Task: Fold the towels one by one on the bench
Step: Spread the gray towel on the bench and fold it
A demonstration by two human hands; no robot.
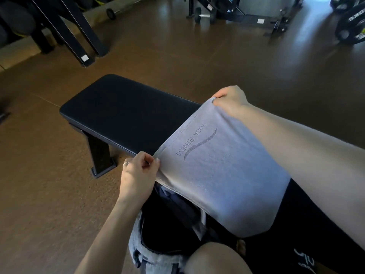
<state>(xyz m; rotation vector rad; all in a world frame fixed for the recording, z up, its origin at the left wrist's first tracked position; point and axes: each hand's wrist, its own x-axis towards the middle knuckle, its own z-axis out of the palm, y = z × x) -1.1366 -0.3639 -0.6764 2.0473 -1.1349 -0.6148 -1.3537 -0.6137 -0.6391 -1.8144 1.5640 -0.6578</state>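
- A bare knee (215,258) sits nearest, beside an open grey bag (138,252).
- The left hand (138,173) pinches the grey towel's (221,175) near corner.
- The right hand (229,99) grips its far corner; the towel stretches over the black bench (118,109).
- A dumbbell (204,15) lies beyond.

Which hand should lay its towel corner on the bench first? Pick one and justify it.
Right, probably. The right hand pinches the grey towel's far corner directly over the black bench pad; the left hand pinches the near corner beyond the pad's edge, above the floor.
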